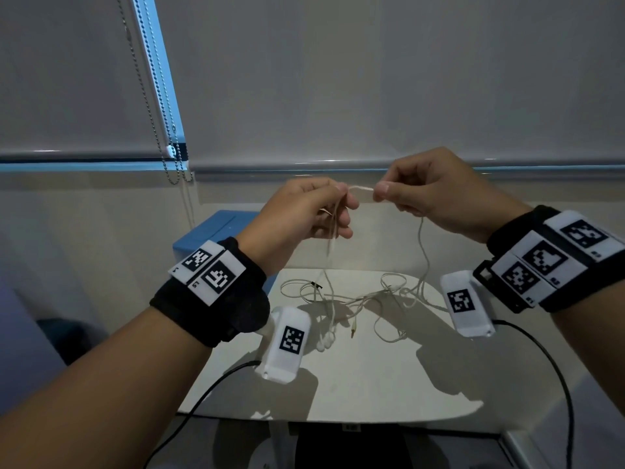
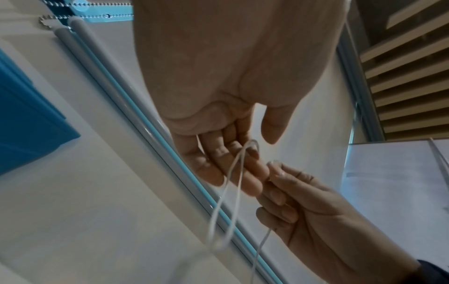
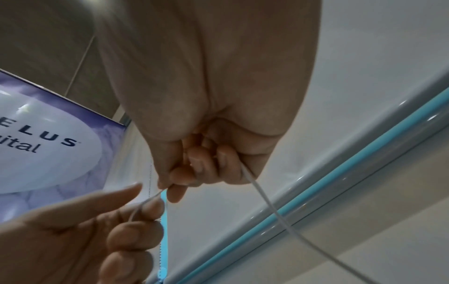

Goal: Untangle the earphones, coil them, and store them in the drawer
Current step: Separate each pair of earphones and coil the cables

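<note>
A: White cord is pinched between thumb and fingers of the left hand (image 1: 306, 211); a loop of the earphones (image 1: 358, 299) is draped over those curled fingers and hangs down from them, as shown by the left wrist view.

B: And the right hand (image 1: 436, 194)?

A: The same cord is pinched there between thumb and forefinger, with the other fingers curled in. A short, nearly taut stretch is held between the two hands, which are raised close together above the worktop (image 1: 372, 384). From the right hand a single strand is seen dropping away.

B: Where is the rest of the cord?

A: It is spread in loose tangled loops on the far part of the pale worktop, directly below the hands. The earbuds (image 1: 325, 341) are seen lying at the near left of the tangle, and the plug (image 1: 352, 331) just right of them.

B: What is found further out?

A: A blue box (image 1: 216, 231) is placed at the far left of the worktop, partly hidden by the left wrist. Behind it all, grey roller blinds (image 1: 372, 79) are drawn down, with a bead chain (image 1: 148, 96) hanging at the left. Whether the blue box has a drawer cannot be told.
</note>
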`<state>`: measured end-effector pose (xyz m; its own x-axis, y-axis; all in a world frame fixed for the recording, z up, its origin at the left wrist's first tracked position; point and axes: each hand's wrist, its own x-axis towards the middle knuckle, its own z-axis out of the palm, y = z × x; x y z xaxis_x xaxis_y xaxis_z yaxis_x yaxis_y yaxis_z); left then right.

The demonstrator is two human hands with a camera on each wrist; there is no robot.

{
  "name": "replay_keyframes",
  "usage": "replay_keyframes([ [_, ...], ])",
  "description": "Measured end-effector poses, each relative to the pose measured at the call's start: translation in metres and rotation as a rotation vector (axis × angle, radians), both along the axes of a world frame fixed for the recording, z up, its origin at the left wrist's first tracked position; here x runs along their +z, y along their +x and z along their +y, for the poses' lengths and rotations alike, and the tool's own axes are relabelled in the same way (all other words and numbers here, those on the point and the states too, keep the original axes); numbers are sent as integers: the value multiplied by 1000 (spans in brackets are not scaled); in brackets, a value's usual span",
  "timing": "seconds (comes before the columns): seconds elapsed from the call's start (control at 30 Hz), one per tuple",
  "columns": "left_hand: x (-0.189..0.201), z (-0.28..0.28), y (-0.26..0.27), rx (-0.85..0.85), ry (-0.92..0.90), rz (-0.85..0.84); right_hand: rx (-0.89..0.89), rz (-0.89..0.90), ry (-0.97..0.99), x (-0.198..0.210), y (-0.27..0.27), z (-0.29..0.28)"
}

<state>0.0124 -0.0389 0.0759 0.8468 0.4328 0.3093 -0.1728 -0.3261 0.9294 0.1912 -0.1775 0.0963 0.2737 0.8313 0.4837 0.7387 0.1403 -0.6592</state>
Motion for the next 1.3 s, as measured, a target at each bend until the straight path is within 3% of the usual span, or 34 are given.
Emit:
replay_keyframes([
  [0.2, 1, -8, 3, -87, -15, 23, 35, -139, 22, 8, -15, 3],
  [0.4, 0, -6, -6, -152, -165, -28, -283, -200, 207, 8, 11, 5],
  [0.47, -1, -4, -8, -160, -185, -32, -348, -138, 161, -1, 20, 5],
  [0.57, -5, -4, -8, -168, -188, -16, -253, -27, -29, -14, 15, 3],
  [0.77, -8, -6, -7, -165, -149, 18, 228, 165, -106, -17, -22, 11],
  [1.1, -12, 3, -19, -178, -180, 37, 9, 109, 84, -9, -23, 14],
  [1.3, -12, 4, -19, -164, -193, 32, 127, 82, 9, -5, -33, 13],
])
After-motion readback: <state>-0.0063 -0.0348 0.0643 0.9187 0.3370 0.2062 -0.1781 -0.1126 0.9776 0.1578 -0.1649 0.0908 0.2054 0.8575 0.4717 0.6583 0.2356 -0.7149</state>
